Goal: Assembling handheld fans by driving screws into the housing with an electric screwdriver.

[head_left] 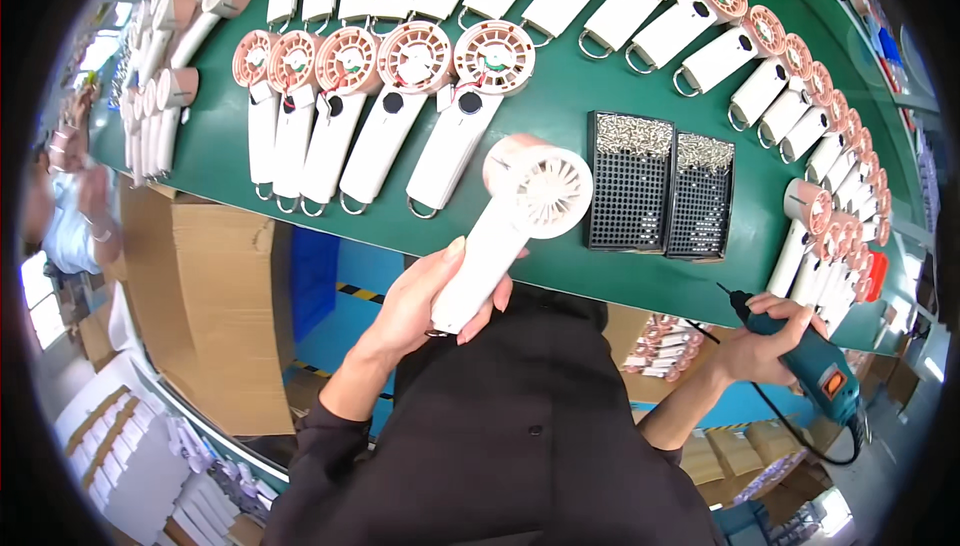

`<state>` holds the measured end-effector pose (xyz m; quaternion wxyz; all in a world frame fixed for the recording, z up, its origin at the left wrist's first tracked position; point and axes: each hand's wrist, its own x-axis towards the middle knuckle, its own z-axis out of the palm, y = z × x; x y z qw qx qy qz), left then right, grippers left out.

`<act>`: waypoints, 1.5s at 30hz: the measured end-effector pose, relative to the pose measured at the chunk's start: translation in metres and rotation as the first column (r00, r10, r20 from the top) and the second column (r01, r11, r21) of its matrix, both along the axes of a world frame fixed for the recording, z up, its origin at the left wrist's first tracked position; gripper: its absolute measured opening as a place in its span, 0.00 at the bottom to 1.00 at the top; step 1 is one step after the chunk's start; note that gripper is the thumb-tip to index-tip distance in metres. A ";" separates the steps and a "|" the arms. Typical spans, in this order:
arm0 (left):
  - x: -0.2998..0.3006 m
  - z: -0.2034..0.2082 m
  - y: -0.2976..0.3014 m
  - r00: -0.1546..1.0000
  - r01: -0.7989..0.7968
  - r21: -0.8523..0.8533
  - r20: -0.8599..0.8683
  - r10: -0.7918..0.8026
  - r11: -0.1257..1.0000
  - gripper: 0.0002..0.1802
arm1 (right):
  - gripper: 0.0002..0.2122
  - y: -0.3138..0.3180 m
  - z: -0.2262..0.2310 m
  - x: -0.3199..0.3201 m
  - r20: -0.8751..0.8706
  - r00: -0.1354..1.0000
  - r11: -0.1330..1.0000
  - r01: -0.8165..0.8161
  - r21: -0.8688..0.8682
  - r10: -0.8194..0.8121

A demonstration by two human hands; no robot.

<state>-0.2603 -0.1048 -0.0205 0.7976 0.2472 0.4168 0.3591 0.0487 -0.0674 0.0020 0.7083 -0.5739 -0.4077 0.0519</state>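
A white handheld fan (487,261) with a pink rim rests in my left hand (425,296), the fingers wrapped round the lower part of its handle. Its round grille tilts up and to the right, over the table's near edge. Off to the right, my right hand (765,346) grips a teal electric screwdriver (822,371); the thin bit points left toward the table edge. Between the two hands, farther in, lie two black screw trays (628,196) with small silver screws heaped at their far ends.
Rows of fans with exposed pink heads (495,56) cover the green table (545,96) at the left, back and right. A red object (877,276) sits at the right end. Below the left edge stands a cardboard box (225,316). Another person (85,201) is at far left.
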 end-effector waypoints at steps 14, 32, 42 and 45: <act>0.039 0.018 0.023 0.993 0.101 0.083 0.059 -0.106 0.991 0.31 | 0.06 -0.015 -0.016 0.017 -0.040 0.993 0.989 0.115 0.089 -0.112; 0.256 0.008 0.102 0.580 0.687 0.637 -0.770 0.265 0.349 0.32 | 0.11 -0.053 -0.007 0.037 -0.279 0.933 0.939 0.285 0.191 -0.227; 0.284 -0.001 0.102 0.517 0.780 0.543 -0.839 0.168 0.311 0.34 | 0.12 -0.055 -0.009 0.037 -0.257 0.942 0.953 0.259 0.157 -0.214; 0.289 -0.012 0.100 0.597 0.735 0.640 -0.767 0.234 0.223 0.32 | 0.12 -0.051 -0.005 0.033 -0.252 0.948 0.962 0.235 0.141 -0.195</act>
